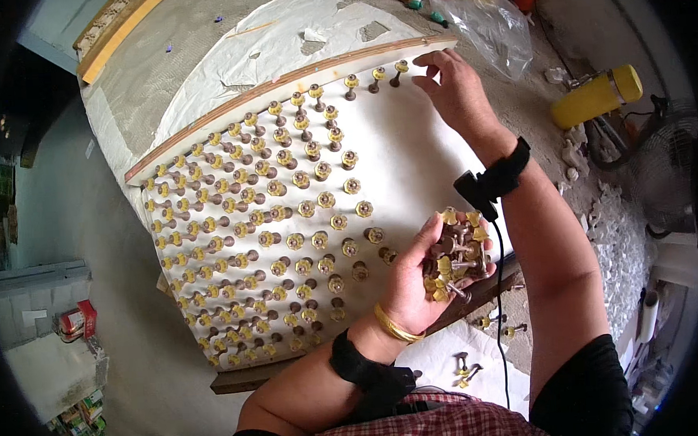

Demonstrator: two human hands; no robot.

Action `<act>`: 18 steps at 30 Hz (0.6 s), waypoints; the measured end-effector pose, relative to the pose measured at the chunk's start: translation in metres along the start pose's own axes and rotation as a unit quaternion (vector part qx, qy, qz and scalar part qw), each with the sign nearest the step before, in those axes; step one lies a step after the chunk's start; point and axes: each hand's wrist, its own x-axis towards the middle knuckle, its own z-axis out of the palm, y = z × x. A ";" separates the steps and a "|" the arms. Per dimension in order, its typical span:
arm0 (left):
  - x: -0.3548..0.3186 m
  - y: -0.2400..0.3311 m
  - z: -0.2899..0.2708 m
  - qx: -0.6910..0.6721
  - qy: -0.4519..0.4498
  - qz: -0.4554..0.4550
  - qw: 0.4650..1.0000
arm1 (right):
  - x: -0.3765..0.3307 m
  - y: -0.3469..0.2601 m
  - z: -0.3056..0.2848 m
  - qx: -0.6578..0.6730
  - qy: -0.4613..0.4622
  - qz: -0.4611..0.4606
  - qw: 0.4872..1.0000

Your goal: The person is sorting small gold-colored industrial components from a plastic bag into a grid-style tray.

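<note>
My left hand [408,290] is cupped palm up at the board's near right edge, around a heap of small flower-topped pieces [459,252] with yellow tops and brown stems. At the far right corner, my right hand [465,97] has thumb and forefinger apart, with nothing visible between them. Just left of those fingertips stands a single flower-topped piece [399,73], the last in the far row. Many like pieces [261,169] stand in rows over the left and middle of the white-covered board [416,135].
A wooden strip [279,89] runs along the board's far edge. Loose pieces [464,368] lie on white paper near my body. At right are a yellow bottle [595,97], a fan [670,162] and a clear plastic bag [485,21]. A black cable [502,312] hangs from my right wrist strap.
</note>
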 end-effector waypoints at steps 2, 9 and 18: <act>-0.001 0.002 0.003 -0.005 0.010 0.004 1.000 | -0.014 0.003 -0.030 0.085 -0.032 0.025 0.996; -0.003 0.002 0.002 0.000 0.016 0.003 1.000 | -0.091 -0.027 -0.112 0.358 -0.422 0.042 0.832; -0.002 0.004 0.004 0.042 0.029 -0.013 0.999 | -0.118 -0.030 -0.125 0.312 -0.339 0.075 0.885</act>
